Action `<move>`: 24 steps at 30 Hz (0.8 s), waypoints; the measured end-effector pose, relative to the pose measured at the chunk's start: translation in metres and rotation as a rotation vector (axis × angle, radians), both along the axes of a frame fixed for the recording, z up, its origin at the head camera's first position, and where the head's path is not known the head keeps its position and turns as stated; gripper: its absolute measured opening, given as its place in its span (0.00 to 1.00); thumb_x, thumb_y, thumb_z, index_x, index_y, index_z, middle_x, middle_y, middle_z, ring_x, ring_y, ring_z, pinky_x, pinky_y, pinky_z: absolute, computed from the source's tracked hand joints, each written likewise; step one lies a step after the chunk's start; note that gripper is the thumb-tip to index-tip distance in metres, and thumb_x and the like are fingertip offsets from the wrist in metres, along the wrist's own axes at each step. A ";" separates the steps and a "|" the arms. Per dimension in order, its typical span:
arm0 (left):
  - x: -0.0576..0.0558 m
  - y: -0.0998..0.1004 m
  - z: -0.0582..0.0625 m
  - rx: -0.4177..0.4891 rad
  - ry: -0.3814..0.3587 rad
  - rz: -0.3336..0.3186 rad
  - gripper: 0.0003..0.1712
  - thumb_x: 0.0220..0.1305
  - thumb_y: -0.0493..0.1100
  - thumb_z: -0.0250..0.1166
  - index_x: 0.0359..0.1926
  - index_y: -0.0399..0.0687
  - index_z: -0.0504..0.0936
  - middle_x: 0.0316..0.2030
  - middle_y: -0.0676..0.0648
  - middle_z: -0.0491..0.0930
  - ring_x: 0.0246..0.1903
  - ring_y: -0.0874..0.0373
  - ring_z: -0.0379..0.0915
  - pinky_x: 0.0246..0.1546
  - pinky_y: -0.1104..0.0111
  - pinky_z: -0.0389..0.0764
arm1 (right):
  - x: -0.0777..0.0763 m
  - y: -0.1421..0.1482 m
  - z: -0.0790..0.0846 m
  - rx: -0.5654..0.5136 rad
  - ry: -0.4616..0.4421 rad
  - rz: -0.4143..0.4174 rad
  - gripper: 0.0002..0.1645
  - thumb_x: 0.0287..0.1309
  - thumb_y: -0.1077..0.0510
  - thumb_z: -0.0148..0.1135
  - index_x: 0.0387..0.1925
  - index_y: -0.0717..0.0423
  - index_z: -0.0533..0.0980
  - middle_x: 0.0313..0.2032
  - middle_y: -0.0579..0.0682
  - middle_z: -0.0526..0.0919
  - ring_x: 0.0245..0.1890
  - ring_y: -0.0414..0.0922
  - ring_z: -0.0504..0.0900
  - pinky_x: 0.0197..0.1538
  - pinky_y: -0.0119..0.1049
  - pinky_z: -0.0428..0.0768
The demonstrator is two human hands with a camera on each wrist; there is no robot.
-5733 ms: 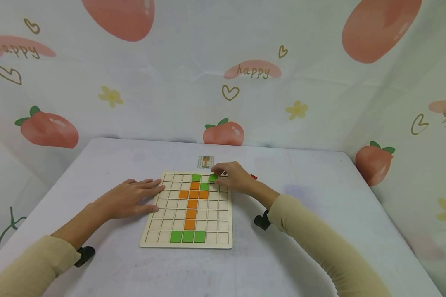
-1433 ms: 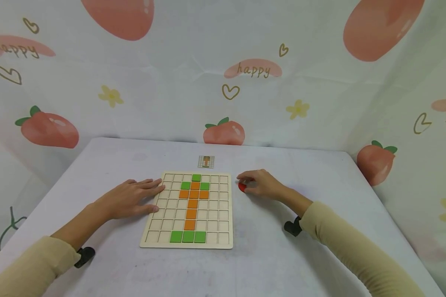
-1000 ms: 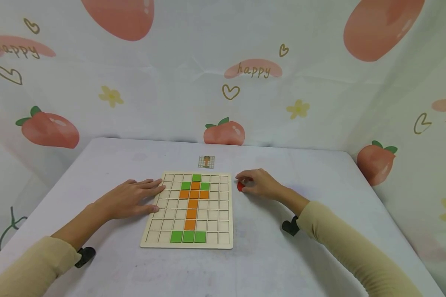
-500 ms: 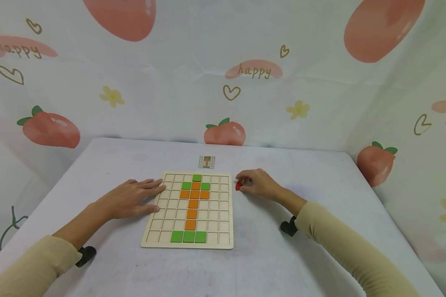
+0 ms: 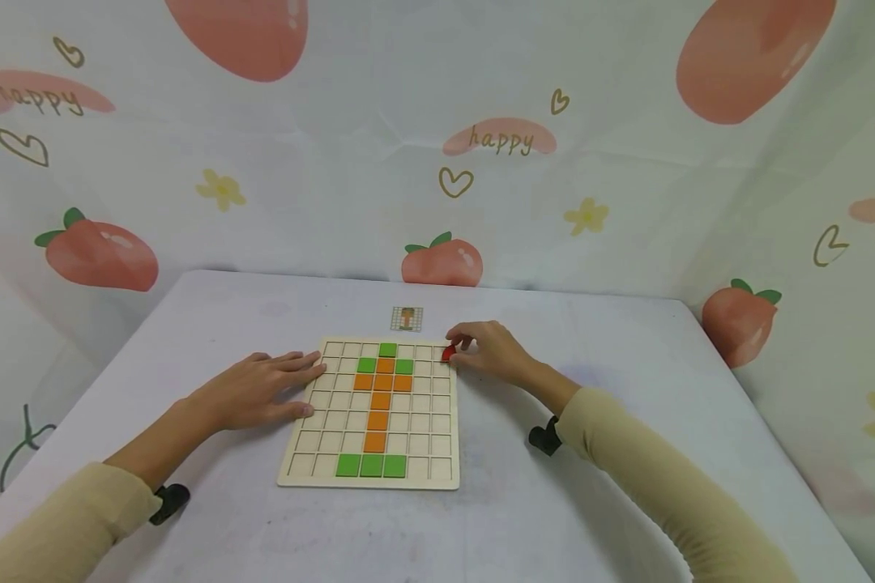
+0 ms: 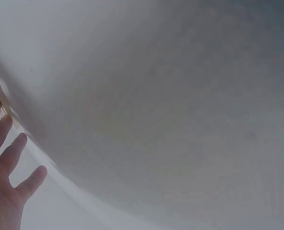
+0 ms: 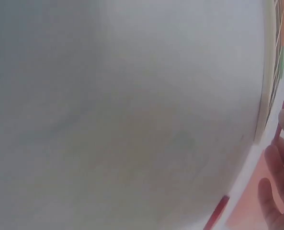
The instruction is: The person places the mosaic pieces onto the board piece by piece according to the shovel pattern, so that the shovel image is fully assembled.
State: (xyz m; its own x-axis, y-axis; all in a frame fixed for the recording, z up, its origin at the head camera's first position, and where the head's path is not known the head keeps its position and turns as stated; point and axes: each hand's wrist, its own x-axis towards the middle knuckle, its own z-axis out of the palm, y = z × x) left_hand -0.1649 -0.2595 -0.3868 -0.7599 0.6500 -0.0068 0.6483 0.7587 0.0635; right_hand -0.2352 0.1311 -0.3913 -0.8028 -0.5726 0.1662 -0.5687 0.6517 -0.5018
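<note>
A pale wooden grid board [image 5: 428, 423] lies on the table, with orange tiles [image 5: 379, 401] in a cross shape and green tiles [image 5: 371, 465] along the bottom and around the top. My right hand [image 5: 492, 352] pinches a thin red tile [image 5: 448, 353] over the board's far right corner. Seen edge-on in the right wrist view, that red tile [image 7: 279, 128] sits between thumb and fingertips. My left hand [image 5: 251, 393] rests with spread fingers against the board's left edge. The left wrist view shows its fingers [image 6: 30, 182] by the board's rim.
Behind the board lies a small card [image 5: 407, 318] printed with a gridded picture. In the right wrist view, another red piece [image 7: 217, 213] lies on the table near the right hand. A fruit-patterned cloth [image 5: 335, 162] hangs behind the table [image 5: 539, 518].
Earlier the right hand held a green tile over the board; a green tile now sits left of the top orange one. It then gripped a red tile beside the board and moved left with it.
</note>
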 end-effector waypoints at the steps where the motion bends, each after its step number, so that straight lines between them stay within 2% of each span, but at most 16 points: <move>1: 0.000 0.000 0.000 0.001 0.000 0.000 0.40 0.68 0.66 0.57 0.70 0.46 0.71 0.69 0.42 0.69 0.66 0.41 0.68 0.55 0.42 0.72 | 0.000 -0.003 0.000 -0.004 0.002 0.002 0.18 0.57 0.59 0.73 0.49 0.60 0.82 0.42 0.49 0.87 0.40 0.42 0.82 0.47 0.38 0.80; 14: -0.001 0.000 0.000 -0.009 -0.001 0.005 0.40 0.67 0.67 0.57 0.70 0.47 0.71 0.69 0.43 0.69 0.66 0.41 0.67 0.56 0.41 0.71 | -0.004 -0.046 0.006 0.003 0.037 -0.001 0.22 0.56 0.51 0.74 0.49 0.59 0.82 0.41 0.47 0.87 0.39 0.41 0.81 0.47 0.37 0.79; 24: -0.002 -0.001 -0.002 -0.014 -0.003 0.008 0.41 0.67 0.68 0.56 0.71 0.48 0.70 0.69 0.44 0.68 0.66 0.42 0.67 0.57 0.41 0.71 | -0.008 -0.076 0.011 0.039 0.051 0.018 0.20 0.58 0.52 0.72 0.49 0.58 0.82 0.39 0.48 0.86 0.41 0.44 0.81 0.48 0.38 0.78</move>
State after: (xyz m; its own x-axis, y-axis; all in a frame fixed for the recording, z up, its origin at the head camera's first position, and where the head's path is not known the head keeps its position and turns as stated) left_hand -0.1670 -0.2609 -0.3885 -0.7650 0.6438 -0.0179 0.6422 0.7646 0.0552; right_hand -0.2435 0.0550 -0.3805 -0.7833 -0.5939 0.1837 -0.6048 0.6596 -0.4462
